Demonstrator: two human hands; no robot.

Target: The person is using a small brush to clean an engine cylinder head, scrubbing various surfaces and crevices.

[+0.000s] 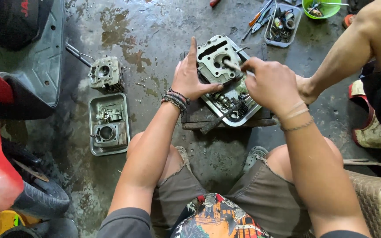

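Wet, oil-stained concrete floor (164,26). Cylinder head (217,59) sits in a metal tray (239,118) between my knees. Left hand (190,79) spread, bracing its edge; right hand (272,83) clenched around a thin tool (233,66) in the bore. Mid-working, I judge; next needs steady downward pressure.

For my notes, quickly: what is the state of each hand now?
Left hand: open, flat against the cylinder head.
Right hand: closed on a thin metal tool.

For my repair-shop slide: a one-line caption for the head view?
Left hand steadies an engine cylinder head while right hand works a tool into it.
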